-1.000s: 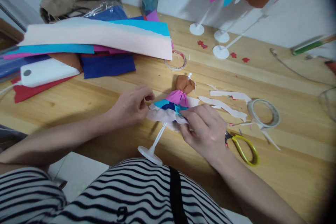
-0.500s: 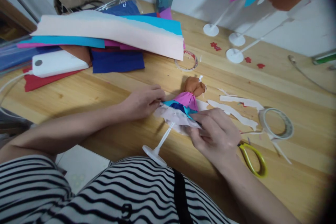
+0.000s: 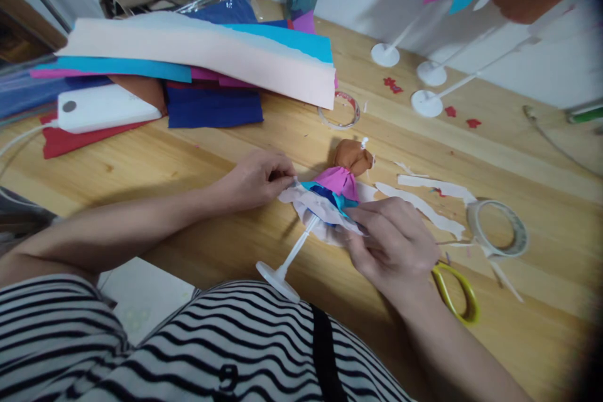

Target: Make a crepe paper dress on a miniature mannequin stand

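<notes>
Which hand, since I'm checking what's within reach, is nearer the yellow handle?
Right. The right hand is close by, just left of the yellow handle; the left hand is farther off, at the left edge of the layered skirt-like piece.

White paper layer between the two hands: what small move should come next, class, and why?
Probably a gentle outward smoothing of the white paper layer: its edge looks wavy, and the left hand and right hand are at opposite sides of it.

A brown, pink, blue and white paper figure point(image 3: 338, 182) slants mid-frame, its white stem point(image 3: 299, 247) and round base point(image 3: 277, 281) toward lower left.
</notes>
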The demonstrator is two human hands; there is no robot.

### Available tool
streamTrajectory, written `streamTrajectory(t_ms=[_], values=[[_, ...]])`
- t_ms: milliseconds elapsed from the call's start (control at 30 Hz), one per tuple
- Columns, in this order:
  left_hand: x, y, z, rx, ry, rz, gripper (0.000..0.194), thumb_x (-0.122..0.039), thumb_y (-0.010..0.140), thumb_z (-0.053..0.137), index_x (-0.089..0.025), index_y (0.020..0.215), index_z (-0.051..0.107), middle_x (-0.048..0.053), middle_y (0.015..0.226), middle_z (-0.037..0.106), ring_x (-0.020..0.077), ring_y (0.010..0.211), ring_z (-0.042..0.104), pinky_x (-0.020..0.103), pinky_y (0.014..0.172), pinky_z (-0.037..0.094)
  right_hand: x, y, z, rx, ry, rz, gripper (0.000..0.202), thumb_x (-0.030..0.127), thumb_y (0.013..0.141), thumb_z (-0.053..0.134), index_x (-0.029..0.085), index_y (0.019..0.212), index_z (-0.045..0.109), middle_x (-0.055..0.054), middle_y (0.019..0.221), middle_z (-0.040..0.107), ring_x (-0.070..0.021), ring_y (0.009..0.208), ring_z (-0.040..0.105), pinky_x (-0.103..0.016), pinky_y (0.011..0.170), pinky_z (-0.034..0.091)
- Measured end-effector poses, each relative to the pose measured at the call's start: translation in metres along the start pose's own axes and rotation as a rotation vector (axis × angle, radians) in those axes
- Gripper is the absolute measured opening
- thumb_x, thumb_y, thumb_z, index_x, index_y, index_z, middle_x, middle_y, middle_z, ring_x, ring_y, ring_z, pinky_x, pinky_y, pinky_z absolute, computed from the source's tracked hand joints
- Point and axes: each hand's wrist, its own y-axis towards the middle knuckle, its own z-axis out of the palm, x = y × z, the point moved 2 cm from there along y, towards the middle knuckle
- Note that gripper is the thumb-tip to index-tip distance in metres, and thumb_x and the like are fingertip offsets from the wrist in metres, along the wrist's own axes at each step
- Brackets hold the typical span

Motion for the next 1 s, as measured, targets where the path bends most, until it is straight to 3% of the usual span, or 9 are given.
streamTrajectory(t_ms=[200,400,567,733,833,1000], values=[[-0.008,-0.007,0.001,0.038,0.096,0.121,0.018,-0.017,0.084,0.057,-0.016,0.099,0.067,0.006,0.097,0.066,0.0137,0.083,0.062,0.024,0.071,0.049,0.001,0.0,0.001,-0.006,-0.019,0.024,0.023,0.007,0.077,0.062,0.022,0.094,0.064,-0.004,0.075,0.065,-0.0212,0.066,0.059,-0.035,0.06,0.044],[-0.008,-0.009,0.006,0.075,0.179,0.199,0.016,-0.016,0.088,0.052,-0.018,0.094,0.066,0.006,0.098,0.066,0.0148,0.089,0.063,0.024,0.076,0.049,0.004,0.001,0.002,0.039,-0.056,0.027,0.023,0.012,0.077,0.068,0.021,0.097,0.062,-0.005,0.075,0.064,-0.0228,0.068,0.059,-0.036,0.062,0.045],[-0.005,-0.01,0.01,0.039,0.194,0.216,0.018,-0.016,0.091,0.047,-0.016,0.089,0.065,0.006,0.095,0.066,0.014,0.087,0.063,0.024,0.076,0.049,0.007,0.002,-0.002,0.055,-0.059,0.086,0.031,0.027,0.078,0.074,0.02,0.106,0.062,-0.009,0.083,0.063,-0.0271,0.075,0.06,-0.04,0.064,0.047],[-0.006,-0.011,0.013,-0.003,0.236,0.245,0.021,-0.016,0.092,0.045,-0.016,0.087,0.065,0.007,0.092,0.067,0.0153,0.084,0.063,0.025,0.074,0.05,0.022,0.013,-0.008,0.059,-0.111,0.089,0.048,0.032,0.081,0.073,0.02,0.126,0.058,-0.017,0.11,0.065,-0.0338,0.096,0.061,-0.048,0.077,0.047],[-0.008,-0.012,0.016,-0.032,0.227,0.263,0.021,-0.015,0.093,0.045,-0.016,0.086,0.066,0.006,0.092,0.068,0.0156,0.083,0.063,0.025,0.072,0.049,0.031,0.025,-0.004,0.114,-0.189,0.015,0.041,0.023,0.085,0.069,0.024,0.124,0.059,-0.016,0.123,0.065,-0.0359,0.112,0.059,-0.05,0.086,0.046],[-0.005,-0.013,0.017,-0.045,0.225,0.277,0.022,-0.017,0.095,0.044,-0.018,0.092,0.066,0.004,0.096,0.068,0.0138,0.086,0.063,0.024,0.075,0.048,0.03,0.037,0.009,0.103,-0.26,-0.072,0.013,0.019,0.089,0.066,0.028,0.098,0.064,-0.006,0.115,0.071,-0.0304,0.112,0.061,-0.048,0.09,0.045]])
